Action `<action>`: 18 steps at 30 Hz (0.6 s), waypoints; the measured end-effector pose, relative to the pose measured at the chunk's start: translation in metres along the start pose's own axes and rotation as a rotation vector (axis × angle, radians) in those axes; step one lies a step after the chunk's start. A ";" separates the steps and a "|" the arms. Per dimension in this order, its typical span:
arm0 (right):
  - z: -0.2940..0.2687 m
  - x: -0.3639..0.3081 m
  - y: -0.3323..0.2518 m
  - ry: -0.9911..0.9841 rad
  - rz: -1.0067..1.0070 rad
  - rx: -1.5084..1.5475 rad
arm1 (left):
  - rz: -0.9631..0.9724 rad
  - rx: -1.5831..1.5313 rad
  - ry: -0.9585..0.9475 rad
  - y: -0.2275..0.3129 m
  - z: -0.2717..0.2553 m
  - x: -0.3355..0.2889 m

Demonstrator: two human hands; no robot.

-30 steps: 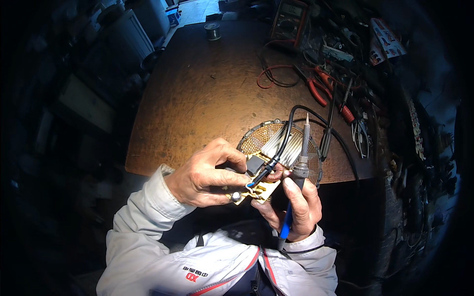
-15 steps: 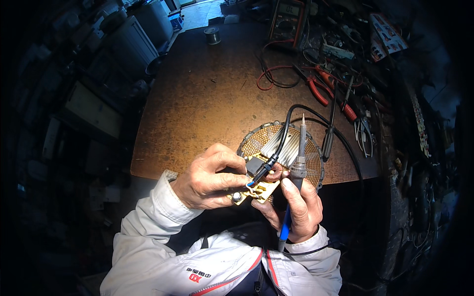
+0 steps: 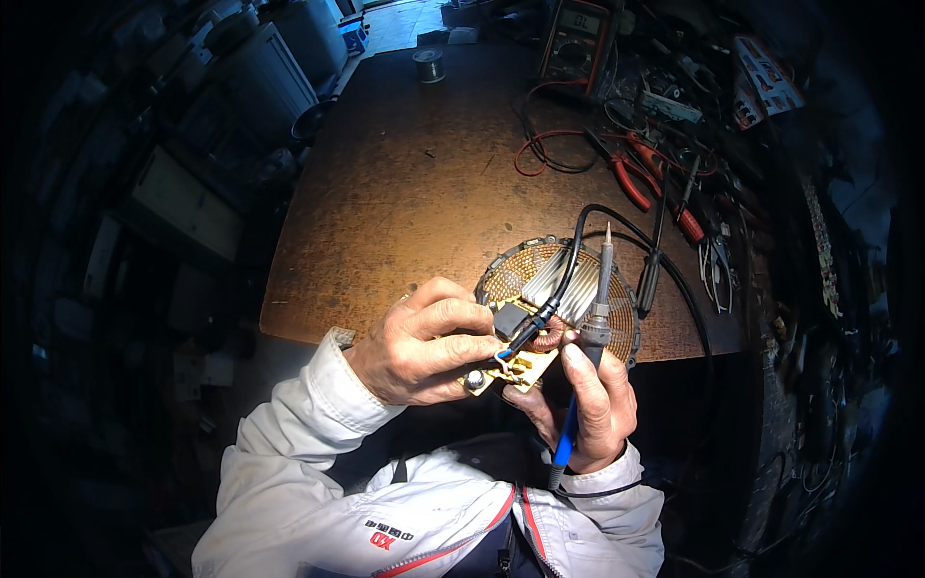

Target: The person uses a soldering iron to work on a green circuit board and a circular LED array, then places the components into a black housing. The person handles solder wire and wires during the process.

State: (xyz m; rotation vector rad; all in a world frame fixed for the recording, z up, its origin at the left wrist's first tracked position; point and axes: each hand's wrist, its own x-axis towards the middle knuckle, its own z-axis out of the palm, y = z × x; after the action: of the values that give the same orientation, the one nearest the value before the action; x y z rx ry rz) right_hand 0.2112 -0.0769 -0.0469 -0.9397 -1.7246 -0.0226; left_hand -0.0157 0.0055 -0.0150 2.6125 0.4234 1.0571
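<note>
White sleeves [image 3: 303, 414] come in from six o'clock, and it's close work over the yellow circuit board [image 3: 530, 372], sitting right between the two hands at the near edge of the surface [image 3: 385, 212]! At nine o'clock, the left hand [image 3: 419, 349] is closed to a fine pinch on the blue wire [image 3: 505, 354]; whether its lower fingers grip the board as well, I can't tell. Over at four o'clock, the right hand [image 3: 593, 414] wraps snugly around the soldering iron [image 3: 596, 328], tip pointing up to twelve, clear of the board, with one fingertip touching the board's lower edge.

A copper coil [image 3: 551, 335] sits at the board's one o'clock, a silver can [image 3: 474, 380] at its eight. Just beyond, also at one, lies the round disc [image 3: 506, 275], metal fins [image 3: 547, 281] across it, a black cable [image 3: 579, 241] arching over the top. Further out: solder reel [image 3: 429, 66] at eleven, meter [image 3: 575, 50] at twelve, red pliers [image 3: 631, 185] at one.
</note>
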 end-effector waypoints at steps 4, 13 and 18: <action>0.000 0.001 -0.002 0.002 0.011 -0.006 | 0.001 0.035 0.019 0.001 0.002 -0.001; 0.003 0.010 0.000 0.052 -0.013 -0.033 | -0.011 0.015 0.056 -0.004 0.004 -0.002; 0.006 0.019 -0.001 0.122 0.016 -0.020 | -0.197 -0.165 0.090 -0.001 -0.009 0.007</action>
State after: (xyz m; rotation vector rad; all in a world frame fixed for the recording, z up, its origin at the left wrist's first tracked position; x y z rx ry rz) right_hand 0.2047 -0.0642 -0.0333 -0.9474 -1.6069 -0.0849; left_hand -0.0171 0.0108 -0.0049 2.3324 0.5756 1.0965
